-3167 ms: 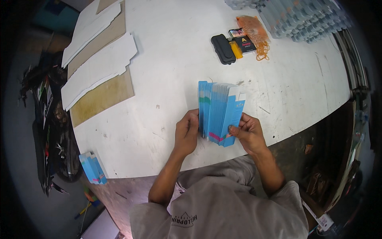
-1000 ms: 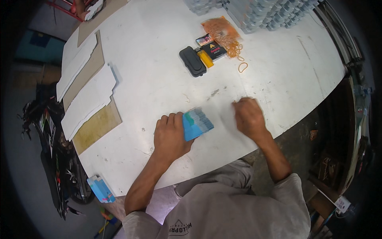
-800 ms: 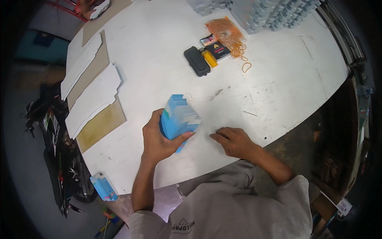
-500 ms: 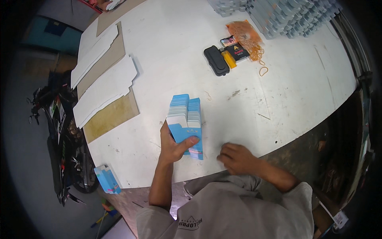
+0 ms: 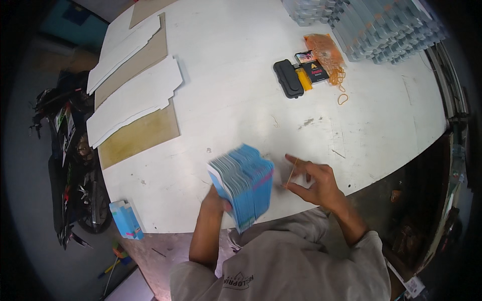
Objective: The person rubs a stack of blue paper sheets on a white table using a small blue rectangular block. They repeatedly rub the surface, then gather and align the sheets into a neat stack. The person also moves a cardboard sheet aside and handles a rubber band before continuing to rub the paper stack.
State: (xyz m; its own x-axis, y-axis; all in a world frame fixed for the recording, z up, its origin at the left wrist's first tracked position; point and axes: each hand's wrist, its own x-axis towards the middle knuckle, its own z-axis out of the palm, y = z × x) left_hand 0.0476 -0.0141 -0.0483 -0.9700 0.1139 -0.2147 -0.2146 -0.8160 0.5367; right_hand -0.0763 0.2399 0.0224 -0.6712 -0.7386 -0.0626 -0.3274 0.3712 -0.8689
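A thick stack of flat blue-and-white cartons [image 5: 251, 188] is gripped from its left side by my left hand [image 5: 213, 203], tilted above the near part of the table. The left fingers behind the stack are hidden. Just right of the stack, apart from it, my right hand [image 5: 321, 185] stretches a thin rubber band [image 5: 291, 173] between thumb and fingertips. Another small blue-and-white carton bundle [image 5: 126, 219] sits at the table's near left edge.
White cut sheets [image 5: 133, 103] lie on brown boards [image 5: 145, 135] at left. Farther right are a black case [image 5: 288, 79], a yellow lighter [image 5: 304, 79], a black box [image 5: 315, 71] and an orange bag [image 5: 324, 49] with loose rubber bands. Grey stacked pieces [image 5: 386, 32] stand far right; a motorbike [image 5: 65, 150] stands beyond the table.
My left hand has turned the carton stack and brought it nearer, so its layered edges show. The right hand has opened out and raised, with a rubber band now visible stretched across its fingers.
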